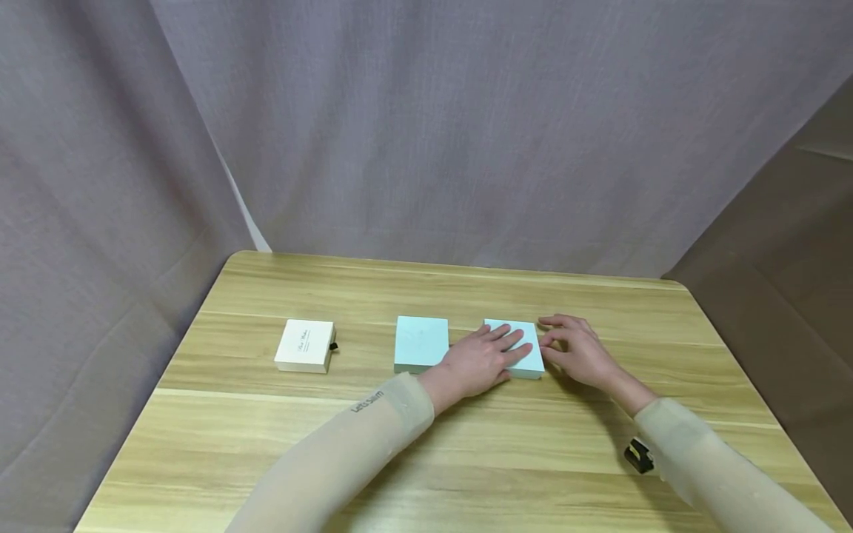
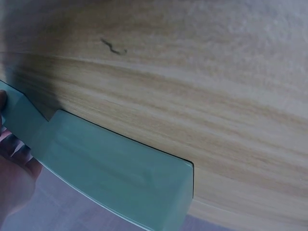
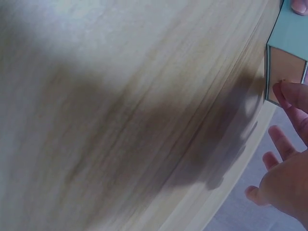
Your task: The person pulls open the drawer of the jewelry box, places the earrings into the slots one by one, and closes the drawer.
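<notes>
My left hand lies over the right-hand pale blue box, its fingers spread straight across the lid and its thumb at the front side. At that box's right end, thumb and forefinger of my right hand pinch together. The right wrist view shows this pinch against the middle of the orange-brown end face, with the small tab between the fingertips mostly hidden. My other right fingers stay apart from the box. Left of it sits a second pale blue box, partly behind my left wrist.
A cream box with dark lettering and a black tab on its right side stands at the left of the wooden table. Grey curtains hang behind and beside the table. A small black device sits at my right sleeve.
</notes>
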`<state>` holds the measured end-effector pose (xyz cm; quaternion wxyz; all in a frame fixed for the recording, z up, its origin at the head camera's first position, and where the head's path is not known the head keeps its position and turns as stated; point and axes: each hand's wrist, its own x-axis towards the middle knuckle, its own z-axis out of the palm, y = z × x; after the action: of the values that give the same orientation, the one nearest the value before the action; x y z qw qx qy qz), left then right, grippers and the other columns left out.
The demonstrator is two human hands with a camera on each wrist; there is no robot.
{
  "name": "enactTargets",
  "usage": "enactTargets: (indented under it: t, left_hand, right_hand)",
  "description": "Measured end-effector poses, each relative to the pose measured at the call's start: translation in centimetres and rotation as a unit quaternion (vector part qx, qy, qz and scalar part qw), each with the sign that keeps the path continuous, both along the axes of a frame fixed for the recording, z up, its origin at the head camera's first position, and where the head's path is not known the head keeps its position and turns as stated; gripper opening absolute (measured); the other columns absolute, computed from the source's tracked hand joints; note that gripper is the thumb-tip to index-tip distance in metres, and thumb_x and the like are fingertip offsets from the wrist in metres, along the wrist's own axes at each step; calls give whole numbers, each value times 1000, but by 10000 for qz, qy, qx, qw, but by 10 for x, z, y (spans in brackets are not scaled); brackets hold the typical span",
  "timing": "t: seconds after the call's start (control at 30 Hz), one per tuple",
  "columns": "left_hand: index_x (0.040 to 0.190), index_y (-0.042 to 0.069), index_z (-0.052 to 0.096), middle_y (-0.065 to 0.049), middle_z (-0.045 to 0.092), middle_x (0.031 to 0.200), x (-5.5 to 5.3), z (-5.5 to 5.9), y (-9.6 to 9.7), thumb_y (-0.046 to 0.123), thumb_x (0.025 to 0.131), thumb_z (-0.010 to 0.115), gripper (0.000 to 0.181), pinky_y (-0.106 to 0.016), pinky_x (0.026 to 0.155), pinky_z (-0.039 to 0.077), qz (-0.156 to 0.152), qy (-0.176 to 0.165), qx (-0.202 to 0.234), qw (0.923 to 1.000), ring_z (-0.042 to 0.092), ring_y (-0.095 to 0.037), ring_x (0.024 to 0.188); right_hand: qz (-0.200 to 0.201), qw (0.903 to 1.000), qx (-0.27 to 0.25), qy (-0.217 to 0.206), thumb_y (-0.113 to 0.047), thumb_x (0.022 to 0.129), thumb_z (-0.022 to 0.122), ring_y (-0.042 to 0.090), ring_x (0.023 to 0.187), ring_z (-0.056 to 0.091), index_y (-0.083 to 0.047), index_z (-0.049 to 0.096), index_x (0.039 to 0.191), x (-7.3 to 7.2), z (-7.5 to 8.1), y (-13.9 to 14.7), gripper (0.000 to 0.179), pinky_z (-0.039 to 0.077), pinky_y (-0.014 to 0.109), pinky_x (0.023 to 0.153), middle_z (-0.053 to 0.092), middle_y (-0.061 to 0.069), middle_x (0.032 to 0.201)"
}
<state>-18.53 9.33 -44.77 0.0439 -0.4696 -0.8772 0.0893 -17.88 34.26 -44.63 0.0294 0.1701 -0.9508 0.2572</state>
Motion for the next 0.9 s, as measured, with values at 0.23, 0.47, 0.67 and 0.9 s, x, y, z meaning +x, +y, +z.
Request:
enactTargets:
  t: [0.23, 0.47, 0.67, 0.9]
  left_hand:
    - [172, 28, 27, 1, 29, 176, -1, -1, -2, 48, 114, 46, 64, -39, 129, 34, -34, -1, 13, 10000, 30, -20, 161]
    - [172, 28, 27, 2, 29, 176, -5, -1, -3, 48, 114, 46, 64, -39, 129, 33, 16, 11, -6, 10000, 29, -19, 161]
    - [172, 28, 25, 1, 27, 177, -6, -1, -2, 48, 114, 47, 65, -40, 130, 32, 42, -100, 51, 9999, 27, -20, 162]
    - [171, 28, 28, -1, 25, 177, -5, 9, -19, 52, 112, 49, 68, -41, 131, 29, 249, -295, 145, 9991, 24, -21, 163]
  right_hand:
    - [-5, 10000, 48, -68, -1, 96, 73, 59, 138, 42, -13, 74, 87, 0, 0, -3, 15, 26, 79, 115, 59, 30, 146]
    - [41, 10000, 61, -40, -2, 96, 73, 60, 138, 42, -13, 75, 87, -6, 0, -3, 14, 25, 79, 116, 60, 30, 145]
    - [5, 9999, 83, -78, -10, 98, 76, 58, 138, 43, -11, 78, 92, -6, 1, 1, 6, 26, 78, 115, 60, 31, 145]
    - [-211, 9994, 93, -253, -23, 102, 75, 55, 143, 39, -4, 77, 116, 4, 15, 10, 23, 25, 79, 116, 56, 30, 151]
